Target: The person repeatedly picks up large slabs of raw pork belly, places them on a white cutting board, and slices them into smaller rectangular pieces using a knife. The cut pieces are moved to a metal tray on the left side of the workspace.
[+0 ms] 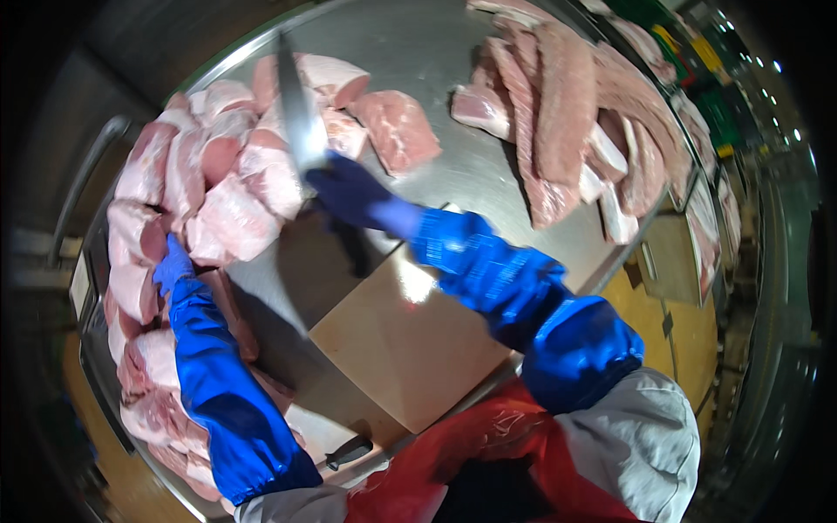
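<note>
"Meat chunks (pixel 235 218) and long meat strips (pixel 567 105): location?"

"Both on the steel table (pixel 397 44). Chunks crowd the left side; strips lie heaped at the far right."

"Cutting board (pixel 418 340)?"

"Pale, flat, between the forearms, near the person."

"Knife (pixel 301 131)?"

"Blade over the chunks, tip pointing away from the person. Blurred; any lettering on it cannot be made out."

"Hands?"

"Right hand (pixel 357 193) closed round the knife. Left hand (pixel 173 266) touching chunks; whether it grips, I cannot tell."

"Smallest item?"

"Black handle (pixel 349 453), by the near edge."
</note>
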